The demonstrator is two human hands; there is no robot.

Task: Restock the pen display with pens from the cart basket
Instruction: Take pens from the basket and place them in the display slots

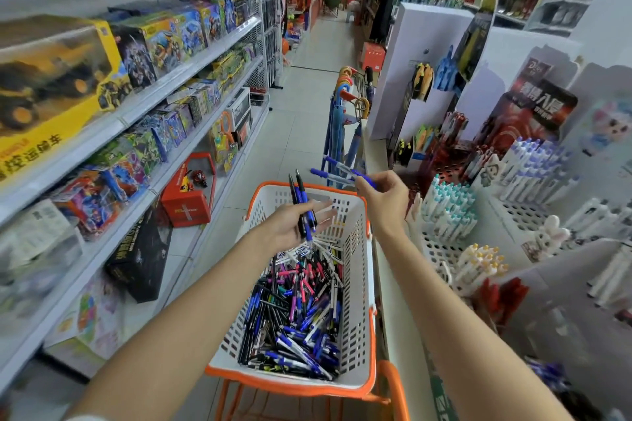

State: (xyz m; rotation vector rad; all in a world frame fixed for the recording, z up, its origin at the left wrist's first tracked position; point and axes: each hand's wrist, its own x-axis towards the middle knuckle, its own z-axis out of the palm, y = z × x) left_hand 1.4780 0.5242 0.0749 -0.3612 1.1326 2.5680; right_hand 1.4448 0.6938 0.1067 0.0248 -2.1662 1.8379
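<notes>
The person's left hand (pixel 290 225) is turned palm up over the far half of the white, orange-rimmed basket (pixel 357 287). It grips a small bunch of dark pens (pixel 298 193) with blue grips. The bunch lies across the palm, tips pointing up and away, while the fingers stretch out toward the right hand.

The right hand (pixel 384 196) is just beyond and to the right of the left, above the basket's far right corner. Its fingertips pinch a few blue-capped pens (pixel 337 174), which stick out sideways toward the left hand without touching the dark bunch.

Below both hands and nearer the person, a heap of loose pens (pixel 297 311) in blue, black, pink and white fills the basket bottom. The basket sits on an orange cart frame (pixel 395 386).

The pen display (pixel 441 249) stands right of the right hand. Its white perforated tiers hold upright teal-capped pens (pixel 448 207) close to the wrist, with white pens with blue ends (pixel 533 164) farther right.

Shelves of toy boxes (pixel 154 44) run left of the left hand, and umbrellas (pixel 342 102) hang beyond both hands.
</notes>
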